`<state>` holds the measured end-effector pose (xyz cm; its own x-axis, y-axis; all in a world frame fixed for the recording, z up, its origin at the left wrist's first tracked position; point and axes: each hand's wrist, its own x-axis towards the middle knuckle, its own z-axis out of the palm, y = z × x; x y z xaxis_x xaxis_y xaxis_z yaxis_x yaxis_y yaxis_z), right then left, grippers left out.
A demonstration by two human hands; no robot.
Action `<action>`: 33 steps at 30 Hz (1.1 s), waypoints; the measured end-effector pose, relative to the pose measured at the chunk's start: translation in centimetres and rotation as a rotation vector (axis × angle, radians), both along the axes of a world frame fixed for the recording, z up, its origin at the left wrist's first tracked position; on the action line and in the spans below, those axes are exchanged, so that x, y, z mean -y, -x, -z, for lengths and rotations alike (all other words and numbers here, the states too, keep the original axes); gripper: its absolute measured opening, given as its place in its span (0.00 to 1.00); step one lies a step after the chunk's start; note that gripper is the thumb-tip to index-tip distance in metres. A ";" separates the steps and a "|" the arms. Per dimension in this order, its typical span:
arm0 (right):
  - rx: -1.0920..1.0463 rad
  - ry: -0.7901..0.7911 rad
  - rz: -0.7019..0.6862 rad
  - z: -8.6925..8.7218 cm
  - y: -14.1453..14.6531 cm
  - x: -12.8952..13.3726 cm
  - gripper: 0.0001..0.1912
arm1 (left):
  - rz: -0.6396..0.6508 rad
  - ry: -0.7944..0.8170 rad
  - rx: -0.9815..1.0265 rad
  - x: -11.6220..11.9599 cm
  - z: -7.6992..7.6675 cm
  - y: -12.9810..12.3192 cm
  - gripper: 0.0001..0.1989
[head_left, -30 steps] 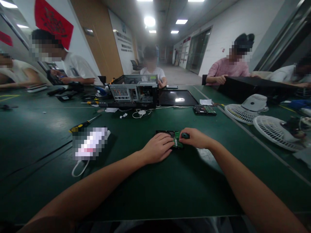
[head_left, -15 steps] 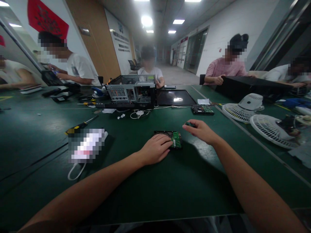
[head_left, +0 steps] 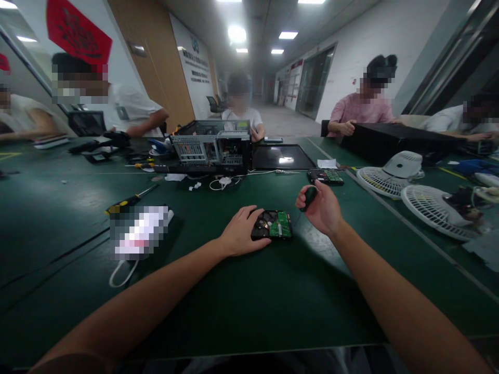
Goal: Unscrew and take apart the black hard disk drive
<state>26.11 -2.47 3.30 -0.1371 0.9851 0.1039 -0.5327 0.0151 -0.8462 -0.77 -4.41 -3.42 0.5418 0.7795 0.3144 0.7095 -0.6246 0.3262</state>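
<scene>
Drive (head_left: 278,227): position?
– Flat on the green table (head_left: 249,306), between the hands, circuit board face up.
Left hand (head_left: 242,232)?
– Clamped on the drive's left end: thumb along the near edge, fingers bent over the far side.
Right hand (head_left: 320,209)?
– Fingers closed around the dark handle of a screwdriver (head_left: 310,198), raised just beyond the drive's right end. Shaft slants down toward the drive; too thin and faint to tell whether the tip touches.
Surroundings?
– Second drive (head_left: 325,177) beyond the right hand, near a screen (head_left: 283,157). Opened computer case (head_left: 212,148) left of that. Yellow-black screwdriver (head_left: 125,203) lies well apart, to the left.
</scene>
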 end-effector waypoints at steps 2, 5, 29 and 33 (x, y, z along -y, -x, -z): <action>-0.035 -0.027 -0.003 -0.2 0.2 0.2 0.16 | -0.020 -0.023 -0.001 0.0 0.2 -0.2 0.47; -0.067 -0.049 0.007 -0.4 0.4 0.4 0.14 | -0.054 -0.049 0.000 0.1 0.4 -0.5 0.46; -0.051 -0.064 -0.047 -0.2 1.8 1.2 0.10 | 0.254 -0.299 -0.102 1.1 -0.9 -1.1 0.20; -0.060 -0.071 -0.036 -0.3 1.5 1.0 0.09 | 0.258 -0.297 -0.099 1.0 -0.8 -1.1 0.20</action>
